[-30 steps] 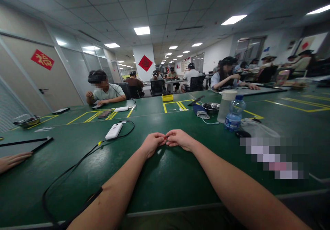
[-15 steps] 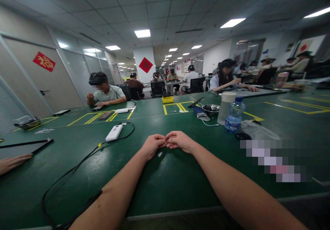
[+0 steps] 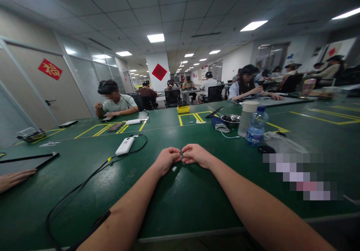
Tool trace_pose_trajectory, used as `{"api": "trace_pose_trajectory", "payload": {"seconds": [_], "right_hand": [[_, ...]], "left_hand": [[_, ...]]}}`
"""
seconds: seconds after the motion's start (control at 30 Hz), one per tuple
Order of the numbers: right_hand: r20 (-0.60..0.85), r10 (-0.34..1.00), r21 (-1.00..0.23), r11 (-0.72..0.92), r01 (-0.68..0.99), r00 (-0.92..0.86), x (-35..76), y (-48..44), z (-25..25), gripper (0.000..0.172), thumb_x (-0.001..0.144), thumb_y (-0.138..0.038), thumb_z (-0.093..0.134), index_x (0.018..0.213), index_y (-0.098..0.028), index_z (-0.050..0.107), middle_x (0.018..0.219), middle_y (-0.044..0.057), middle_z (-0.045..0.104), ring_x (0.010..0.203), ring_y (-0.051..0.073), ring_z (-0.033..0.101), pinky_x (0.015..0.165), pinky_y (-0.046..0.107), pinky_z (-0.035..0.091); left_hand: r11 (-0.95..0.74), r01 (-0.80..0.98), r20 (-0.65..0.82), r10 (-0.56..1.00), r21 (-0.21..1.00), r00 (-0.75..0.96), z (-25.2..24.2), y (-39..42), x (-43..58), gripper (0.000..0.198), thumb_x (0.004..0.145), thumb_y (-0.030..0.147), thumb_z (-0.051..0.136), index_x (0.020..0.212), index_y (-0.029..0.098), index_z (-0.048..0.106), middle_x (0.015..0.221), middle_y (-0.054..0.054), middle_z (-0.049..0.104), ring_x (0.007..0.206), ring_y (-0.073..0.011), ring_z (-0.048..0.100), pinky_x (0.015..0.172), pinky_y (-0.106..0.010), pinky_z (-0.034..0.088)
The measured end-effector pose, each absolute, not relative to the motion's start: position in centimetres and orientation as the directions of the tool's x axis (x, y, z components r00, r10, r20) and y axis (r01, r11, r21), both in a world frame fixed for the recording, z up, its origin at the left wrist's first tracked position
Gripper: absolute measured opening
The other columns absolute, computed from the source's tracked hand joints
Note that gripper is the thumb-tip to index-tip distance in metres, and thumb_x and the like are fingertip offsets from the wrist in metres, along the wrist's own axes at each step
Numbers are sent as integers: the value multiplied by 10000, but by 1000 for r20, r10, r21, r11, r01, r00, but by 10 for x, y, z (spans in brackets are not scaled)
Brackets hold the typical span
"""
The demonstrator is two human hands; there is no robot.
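My left hand (image 3: 166,158) and my right hand (image 3: 196,155) rest on the green table (image 3: 180,198), stretched out ahead of me. Their fingertips meet in a pinch between them. Both hands are curled closed around something tiny that I cannot make out. A white power bank (image 3: 125,146) with a black cable (image 3: 84,185) lies to the left of my left hand.
A water bottle (image 3: 256,126), a white cup (image 3: 245,118) and a metal bowl (image 3: 230,119) stand at the right. A black tablet (image 3: 28,160) and another person's hand (image 3: 14,178) are at the far left. Other people sit across the table and behind.
My hands have stayed pinched together in the same place. The view has tilted up slightly.
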State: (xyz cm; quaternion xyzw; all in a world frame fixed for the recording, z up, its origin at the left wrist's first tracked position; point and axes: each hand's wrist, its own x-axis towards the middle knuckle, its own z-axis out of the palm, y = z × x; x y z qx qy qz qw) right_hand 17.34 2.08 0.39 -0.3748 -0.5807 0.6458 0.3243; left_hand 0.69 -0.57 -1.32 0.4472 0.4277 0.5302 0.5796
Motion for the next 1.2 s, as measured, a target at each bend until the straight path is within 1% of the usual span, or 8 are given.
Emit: {"api": "trace_pose_trajectory", "payload": {"seconds": [0.27,0.37,0.5,0.57,0.63,0.77,1.0,1.2], "right_hand": [[-89,848,-994,-107,-4,-523,174,25,-2,235,663,-101,668,874,-118,564,726,72,650,642,143,654,604,247,554],[-53,845,-997,-71,-13,-532,174,26,-4,258,629,-104,685,861,-123,574,744,70,649,664,148,649,618,256,545],[135,869,-982,180,50,-475,173,27,-4,242,572,-120,700,788,-136,592,770,31,632,656,126,609,608,238,500],[224,860,-946,305,110,-459,173,27,-3,217,570,-147,693,762,-138,595,739,9,618,637,115,579,591,225,464],[255,848,-924,356,142,-464,173,28,-3,206,579,-169,678,764,-140,591,686,-10,598,603,108,551,564,217,429],[257,837,-917,368,150,-484,173,28,-3,212,586,-186,663,778,-141,583,647,-18,579,571,102,521,543,214,391],[224,839,-923,346,169,-497,174,30,-6,241,578,-213,679,780,-148,564,567,-43,528,503,86,461,488,198,336],[245,823,-921,363,143,-512,173,32,-8,255,569,-210,686,776,-151,550,617,-36,545,511,81,465,497,197,342]], "left_hand": [[8,-193,6,997,981,74,-17,-5,7,187,624,49,658,793,98,594,705,-49,629,625,-114,631,675,-241,513],[-63,-82,67,997,995,48,-15,-6,8,238,622,57,645,849,112,597,740,-41,628,623,-107,617,646,-237,503],[-250,229,250,968,941,29,-7,-8,9,318,616,51,611,923,135,610,770,-17,617,593,-76,566,565,-186,454],[-316,306,315,948,898,53,-5,-7,9,328,624,48,584,939,137,609,762,-10,612,605,-75,556,574,-183,448],[-349,337,346,936,875,71,-5,-6,9,327,632,49,569,945,133,607,755,-11,612,629,-81,558,601,-189,452],[-355,364,350,933,861,81,-8,-4,8,306,644,59,557,939,123,607,757,-25,617,663,-94,568,636,-204,459],[-353,383,351,933,854,77,-10,-4,7,300,637,51,540,919,123,615,755,-22,616,635,-88,553,612,-199,450],[-368,406,378,924,837,59,-10,-3,7,300,624,33,535,895,125,625,697,-7,615,628,-90,553,618,-197,447]]}}
